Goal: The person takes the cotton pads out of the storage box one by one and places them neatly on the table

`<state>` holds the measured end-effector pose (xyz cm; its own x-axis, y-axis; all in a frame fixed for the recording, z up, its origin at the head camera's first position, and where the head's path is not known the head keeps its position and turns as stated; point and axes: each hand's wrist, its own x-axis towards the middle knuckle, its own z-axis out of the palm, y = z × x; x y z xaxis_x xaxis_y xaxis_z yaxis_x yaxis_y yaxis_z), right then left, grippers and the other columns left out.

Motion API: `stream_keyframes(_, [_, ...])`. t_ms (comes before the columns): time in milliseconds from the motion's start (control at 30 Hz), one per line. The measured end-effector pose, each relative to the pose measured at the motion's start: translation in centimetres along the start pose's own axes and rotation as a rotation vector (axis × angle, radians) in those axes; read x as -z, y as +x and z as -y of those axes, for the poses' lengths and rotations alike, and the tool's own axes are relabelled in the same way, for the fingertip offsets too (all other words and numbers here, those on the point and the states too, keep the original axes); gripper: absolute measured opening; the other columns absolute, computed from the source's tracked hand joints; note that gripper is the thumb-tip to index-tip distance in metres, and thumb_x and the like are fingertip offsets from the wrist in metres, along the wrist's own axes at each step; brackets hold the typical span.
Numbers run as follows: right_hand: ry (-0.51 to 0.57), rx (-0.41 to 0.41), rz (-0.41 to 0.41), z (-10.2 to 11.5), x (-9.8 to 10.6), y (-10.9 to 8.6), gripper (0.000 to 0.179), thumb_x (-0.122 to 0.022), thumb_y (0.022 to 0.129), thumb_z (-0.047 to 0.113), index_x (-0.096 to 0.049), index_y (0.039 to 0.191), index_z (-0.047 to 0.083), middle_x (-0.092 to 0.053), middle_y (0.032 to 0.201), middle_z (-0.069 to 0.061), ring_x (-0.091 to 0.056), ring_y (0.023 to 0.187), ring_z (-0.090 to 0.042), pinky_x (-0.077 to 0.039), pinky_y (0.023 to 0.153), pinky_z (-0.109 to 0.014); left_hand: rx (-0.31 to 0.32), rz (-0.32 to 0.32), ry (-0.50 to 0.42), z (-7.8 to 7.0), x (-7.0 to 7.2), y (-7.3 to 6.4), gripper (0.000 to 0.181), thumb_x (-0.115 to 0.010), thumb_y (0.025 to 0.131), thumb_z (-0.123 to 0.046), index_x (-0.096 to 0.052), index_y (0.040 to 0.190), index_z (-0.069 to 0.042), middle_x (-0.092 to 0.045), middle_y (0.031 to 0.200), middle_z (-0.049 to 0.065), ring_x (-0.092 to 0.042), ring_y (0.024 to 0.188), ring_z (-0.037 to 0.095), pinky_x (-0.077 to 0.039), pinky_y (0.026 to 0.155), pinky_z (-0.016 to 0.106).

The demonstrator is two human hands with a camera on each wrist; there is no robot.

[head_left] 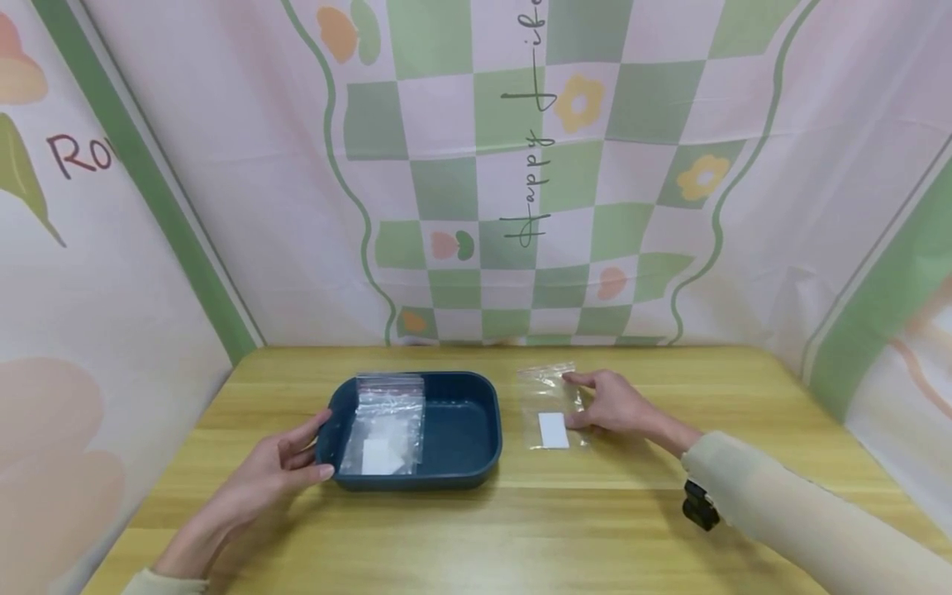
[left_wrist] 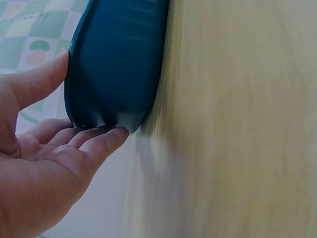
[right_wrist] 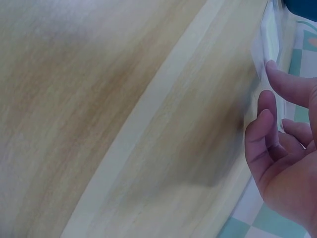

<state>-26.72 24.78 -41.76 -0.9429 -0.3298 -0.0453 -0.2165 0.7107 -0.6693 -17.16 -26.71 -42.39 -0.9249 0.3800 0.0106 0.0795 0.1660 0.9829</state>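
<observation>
A dark blue rectangular bin (head_left: 463,442) stands on the wooden table, left of centre. Clear zip bags (head_left: 390,413) with white card pieces lie stacked in its left half. My left hand (head_left: 275,471) touches the bin's left end, its thumb near the front corner, its fingers against the end wall (left_wrist: 116,64). To the right of the bin is a separate clear zip bag (head_left: 531,397) containing a white card (head_left: 553,430). My right hand (head_left: 613,403) touches that bag's right side, thumb and index finger spread apart. The remaining right fingers (right_wrist: 257,139) are bent, partly hidden in the head view.
The wooden table (head_left: 558,529) ends at the back against a hanging checkered cloth (head_left: 513,173) with lettering. Printed cloth also hangs at left and right. A small black device (head_left: 699,506) sits under my right wrist.
</observation>
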Motion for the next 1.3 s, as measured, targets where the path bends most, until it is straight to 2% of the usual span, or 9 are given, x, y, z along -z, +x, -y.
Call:
stream_keyframes(367, [-0.067, 0.024, -0.034, -0.5, 0.4, -0.1, 0.079, -0.092, 0.082, 0.018, -0.055, 0.146, -0.009, -0.057, 0.143, -0.033, -0.057, 0.046, -0.018, -0.054, 0.055, -0.032, -0.005, 0.007, -0.006, -0.1, 0.0, 0.0, 0.084, -0.073, 0.098, -0.002, -0.021, 0.162, 0.009, -0.016, 0.165, 0.032, -0.034, 0.142, 0.057, -0.05, 0.103, 0.028])
stream_keyframes(500, [-0.097, 0.07, -0.041, -0.5, 0.4, -0.4, 0.073, -0.09, 0.084, 0.021, -0.059, 0.143, -0.008, -0.058, 0.144, -0.029, -0.071, 0.078, -0.033, -0.059, 0.088, -0.048, -0.006, 0.004, -0.011, -0.1, 0.0, 0.0, 0.083, -0.073, 0.098, 0.0, -0.021, 0.162, 0.009, -0.016, 0.165, 0.031, -0.035, 0.142, 0.056, -0.05, 0.102, 0.027])
stream_keyframes(600, [-0.095, 0.114, -0.018, -0.3, 0.3, -0.6, 0.066, -0.087, 0.087, 0.018, -0.06, 0.141, -0.007, -0.057, 0.147, -0.027, -0.066, 0.112, -0.047, -0.046, 0.108, -0.062, -0.003, 0.005, -0.017, 0.0, -0.1, 0.0, 0.083, -0.072, 0.098, 0.0, -0.021, 0.162, 0.009, -0.016, 0.165, 0.031, -0.034, 0.142, 0.057, -0.05, 0.102, 0.028])
stream_keyframes(767, [-0.131, 0.158, 0.018, -0.2, 0.2, -0.7, 0.058, -0.086, 0.088, 0.015, -0.065, 0.137, -0.007, -0.059, 0.144, -0.025, -0.049, 0.138, -0.051, -0.034, 0.115, -0.067, 0.003, 0.003, -0.012, -0.1, -0.1, 0.0, 0.084, -0.073, 0.098, -0.002, -0.021, 0.162, 0.008, -0.016, 0.165, 0.033, -0.034, 0.142, 0.057, -0.051, 0.102, 0.028])
stream_keyframes(933, [-0.118, 0.134, 0.028, -0.5, 0.1, -1.0, 0.057, -0.086, 0.088, 0.015, -0.066, 0.136, -0.008, -0.062, 0.141, -0.026, -0.072, 0.085, -0.038, -0.059, 0.089, -0.052, 0.009, 0.004, -0.006, 0.0, 0.0, 0.0, 0.084, -0.074, 0.098, -0.002, -0.021, 0.163, 0.008, -0.015, 0.166, 0.03, -0.033, 0.143, 0.056, -0.05, 0.102, 0.026])
stream_keyframes(1033, [-0.068, 0.112, 0.041, -0.7, 0.2, -1.1, 0.058, -0.086, 0.088, 0.014, -0.064, 0.137, -0.009, -0.06, 0.142, -0.028, -0.054, 0.045, -0.02, -0.055, 0.053, -0.033, 0.008, 0.006, -0.01, 0.0, 0.0, 0.0, 0.084, -0.073, 0.098, -0.002, -0.021, 0.163, 0.008, -0.014, 0.166, 0.03, -0.033, 0.143, 0.056, -0.05, 0.103, 0.028])
stream_keyframes(1133, [-0.042, 0.106, 0.042, -0.7, 0.2, -1.2, 0.059, -0.086, 0.089, 0.012, -0.063, 0.138, -0.009, -0.059, 0.143, -0.03, -0.046, 0.038, -0.013, -0.049, 0.04, -0.03, 0.01, 0.007, -0.009, 0.0, 0.0, 0.0, 0.083, -0.073, 0.098, -0.002, -0.021, 0.163, 0.008, -0.014, 0.166, 0.031, -0.033, 0.143, 0.056, -0.05, 0.103, 0.029])
stream_keyframes(1233, [-0.077, 0.137, 0.009, -0.3, 0.2, -1.3, 0.057, -0.086, 0.087, 0.013, -0.065, 0.136, -0.009, -0.061, 0.141, -0.027, -0.073, 0.073, -0.031, -0.064, 0.073, -0.044, 0.017, 0.005, -0.008, -0.1, -0.1, 0.0, 0.083, -0.073, 0.098, -0.002, -0.021, 0.163, 0.008, -0.014, 0.166, 0.031, -0.032, 0.144, 0.056, -0.05, 0.104, 0.03])
stream_keyframes(1300, [-0.073, 0.143, -0.022, 0.0, 0.3, -1.3, 0.055, -0.085, 0.087, 0.011, -0.066, 0.135, -0.008, -0.062, 0.14, -0.027, -0.072, 0.071, -0.029, -0.063, 0.072, -0.042, 0.022, 0.004, -0.007, -0.1, -0.1, 0.0, 0.084, -0.073, 0.098, -0.002, -0.022, 0.163, 0.008, -0.014, 0.166, 0.031, -0.031, 0.144, 0.056, -0.05, 0.104, 0.03])
